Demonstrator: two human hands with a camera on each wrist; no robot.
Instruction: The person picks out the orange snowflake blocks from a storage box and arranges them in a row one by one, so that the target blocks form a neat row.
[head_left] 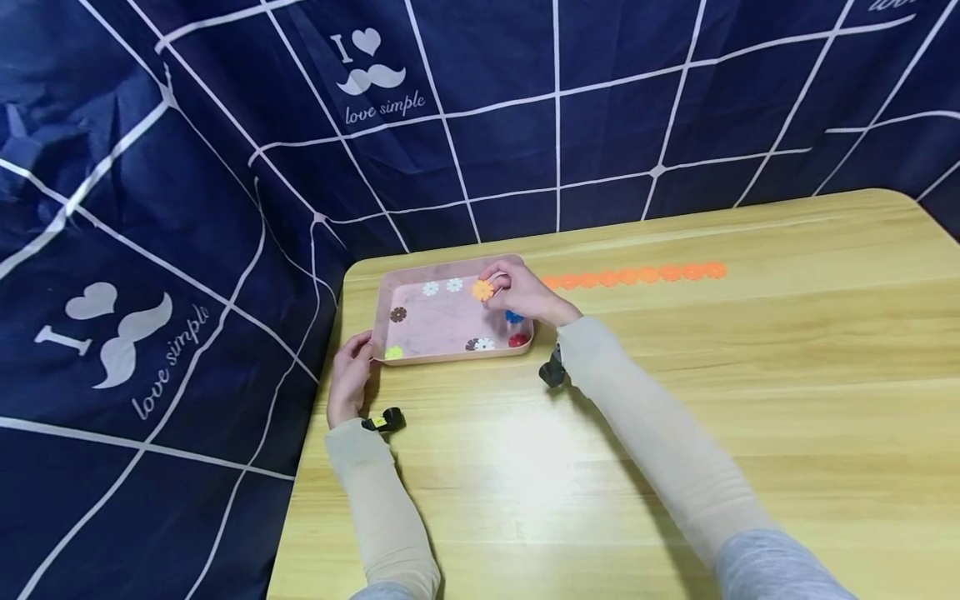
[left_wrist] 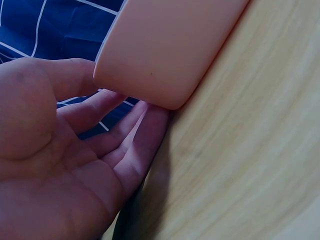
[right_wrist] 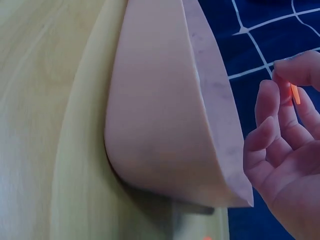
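A pink tray (head_left: pixel 450 357) sits at the table's back left with several small flower-shaped plastic pieces inside: white (head_left: pixel 431 288), brown (head_left: pixel 398 314), yellow-green (head_left: pixel 393 353), blue (head_left: pixel 513 317) and red (head_left: pixel 518 340). My left hand (head_left: pixel 350 375) grips the tray's near left corner; in the left wrist view its thumb meets the rim and its fingers reach round the corner. Above the tray's right part, my right hand (head_left: pixel 517 292) pinches an orange flower-shaped piece (head_left: pixel 483 290) between thumb and finger. Only that piece's thin edge shows in the right wrist view.
To the right of the tray, a row of orange flower-shaped pieces (head_left: pixel 637 275) runs along the back of the wooden table (head_left: pixel 675 358). Dark blue cloth (head_left: pixel 510 150) with white lines hangs behind the table and at its left.
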